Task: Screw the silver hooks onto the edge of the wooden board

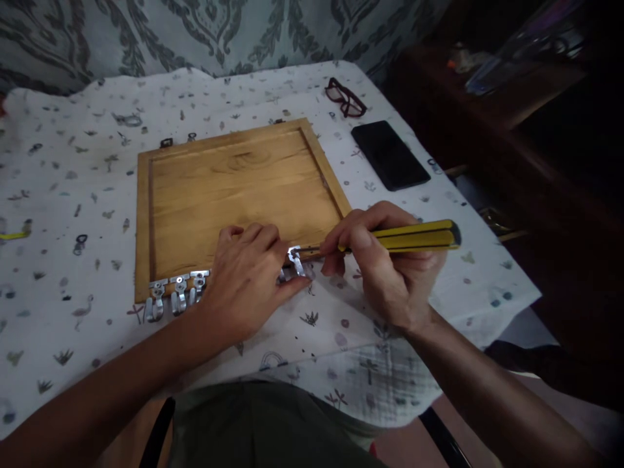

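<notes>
Pinching a yellow-and-black screwdriver point(409, 237) in my right hand point(385, 266), tip pointing left!
Its long axis runs almost level along the lower edge of the wooden frame point(143, 221), which lies on a patterned cloth point(73, 162), handle out to the right, tip right at a metal hook point(295, 261). My right fingers curl around the grip; my left hand point(244, 279) sits just beside the hook, fingers point(253, 235) spread on the wood. Three other hooks point(178, 292) line that edge further left.

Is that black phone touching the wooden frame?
Apart: the head view shows a strip of patterned cloth between the phone and the wooden frame.
</notes>
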The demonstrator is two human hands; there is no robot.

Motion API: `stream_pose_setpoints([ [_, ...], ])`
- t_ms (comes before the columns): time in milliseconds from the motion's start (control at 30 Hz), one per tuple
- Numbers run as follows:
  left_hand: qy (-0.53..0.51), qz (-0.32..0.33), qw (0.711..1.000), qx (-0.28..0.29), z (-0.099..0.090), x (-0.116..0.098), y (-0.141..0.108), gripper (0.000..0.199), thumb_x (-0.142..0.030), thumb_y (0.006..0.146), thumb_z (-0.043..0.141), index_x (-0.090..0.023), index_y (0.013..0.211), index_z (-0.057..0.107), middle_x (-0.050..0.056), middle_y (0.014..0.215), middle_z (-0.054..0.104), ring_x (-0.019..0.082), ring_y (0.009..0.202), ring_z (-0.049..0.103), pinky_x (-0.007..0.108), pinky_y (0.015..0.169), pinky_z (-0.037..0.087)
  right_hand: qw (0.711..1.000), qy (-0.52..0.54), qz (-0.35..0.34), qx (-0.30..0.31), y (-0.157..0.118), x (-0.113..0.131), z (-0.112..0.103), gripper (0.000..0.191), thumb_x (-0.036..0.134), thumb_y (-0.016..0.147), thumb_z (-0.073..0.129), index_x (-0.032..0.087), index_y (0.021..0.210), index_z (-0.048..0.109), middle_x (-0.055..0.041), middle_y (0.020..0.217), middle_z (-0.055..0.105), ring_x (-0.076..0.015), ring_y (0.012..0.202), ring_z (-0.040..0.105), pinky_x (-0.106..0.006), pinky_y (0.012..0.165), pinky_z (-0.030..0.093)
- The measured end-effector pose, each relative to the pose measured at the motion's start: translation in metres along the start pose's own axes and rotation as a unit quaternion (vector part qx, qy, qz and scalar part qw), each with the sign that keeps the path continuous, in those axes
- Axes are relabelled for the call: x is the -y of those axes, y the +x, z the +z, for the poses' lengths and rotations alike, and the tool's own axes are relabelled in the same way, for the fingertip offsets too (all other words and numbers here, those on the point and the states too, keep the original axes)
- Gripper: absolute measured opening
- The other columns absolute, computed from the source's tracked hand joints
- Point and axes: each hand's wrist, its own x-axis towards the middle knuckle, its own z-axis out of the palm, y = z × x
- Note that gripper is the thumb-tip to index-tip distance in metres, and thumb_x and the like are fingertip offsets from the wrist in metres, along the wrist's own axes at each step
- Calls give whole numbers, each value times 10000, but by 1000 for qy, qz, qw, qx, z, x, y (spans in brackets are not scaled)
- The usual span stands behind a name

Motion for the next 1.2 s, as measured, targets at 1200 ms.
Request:
stream_pose_setpoints([
  [1200,12,-4,1000,0,2,1,2,373,-540,949,739,-178,1025,789,95,1026,743,318,1029,681,487,903,443,983,127,51,122,61,-3,9,404,620,813,856,245,921,753,0,887,790,-72,398,549,-252,314,427],
])
